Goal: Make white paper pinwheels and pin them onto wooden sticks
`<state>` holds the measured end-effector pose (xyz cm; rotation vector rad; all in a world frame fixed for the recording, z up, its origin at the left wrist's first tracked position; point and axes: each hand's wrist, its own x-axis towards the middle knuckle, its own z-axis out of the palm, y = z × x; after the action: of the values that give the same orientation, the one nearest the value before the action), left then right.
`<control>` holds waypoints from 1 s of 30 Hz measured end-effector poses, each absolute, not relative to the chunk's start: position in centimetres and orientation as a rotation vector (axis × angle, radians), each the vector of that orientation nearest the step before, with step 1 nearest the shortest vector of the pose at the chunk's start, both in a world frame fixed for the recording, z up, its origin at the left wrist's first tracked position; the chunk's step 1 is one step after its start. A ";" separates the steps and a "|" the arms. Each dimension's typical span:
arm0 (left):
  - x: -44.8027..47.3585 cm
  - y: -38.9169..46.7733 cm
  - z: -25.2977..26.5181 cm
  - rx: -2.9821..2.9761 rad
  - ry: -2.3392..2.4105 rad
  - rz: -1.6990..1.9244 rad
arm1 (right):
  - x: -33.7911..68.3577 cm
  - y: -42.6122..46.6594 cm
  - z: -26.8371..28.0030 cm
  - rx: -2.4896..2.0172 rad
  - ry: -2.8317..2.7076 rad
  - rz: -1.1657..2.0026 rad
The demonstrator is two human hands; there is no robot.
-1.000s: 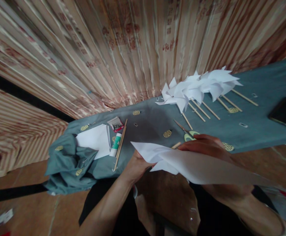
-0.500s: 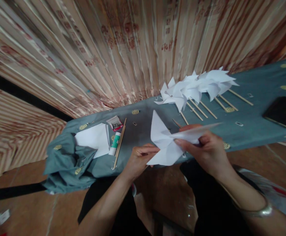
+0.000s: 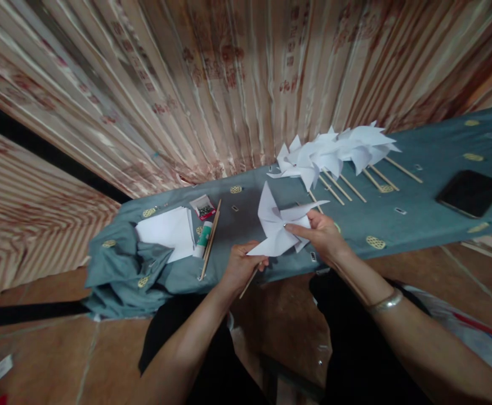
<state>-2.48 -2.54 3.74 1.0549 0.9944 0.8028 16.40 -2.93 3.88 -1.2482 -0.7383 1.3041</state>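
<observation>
A white paper pinwheel (image 3: 277,229) is held in front of me at the table's near edge, its blades spread. My left hand (image 3: 244,265) is closed round a thin wooden stick (image 3: 248,283) that runs behind the pinwheel, and its fingers lie against the lower left blade. My right hand (image 3: 324,236) grips the pinwheel from the right, its thumb by the small pin head at the centre. The right fingers behind the paper are partly hidden.
Finished pinwheels on sticks (image 3: 339,152) lie overlapping at the back. To the left are white paper sheets (image 3: 165,230), a small box of pins (image 3: 204,207), a glue stick (image 3: 202,239) and loose sticks (image 3: 211,239). A dark phone (image 3: 470,193) lies at right on the green cloth (image 3: 415,225).
The pinwheel has turned to face me more, and its right blades have opened out. My right hand has shifted left and up. A stick now shows below my left hand.
</observation>
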 end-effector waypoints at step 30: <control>-2.7 -3.1 2.8 0.736 1.034 0.878 | 15.4 -1.6 4.0 -1.274 -0.862 1.358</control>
<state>-2.67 -3.08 2.80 0.7355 1.0337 0.8780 15.42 -1.55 4.02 -1.2738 -0.8620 1.3583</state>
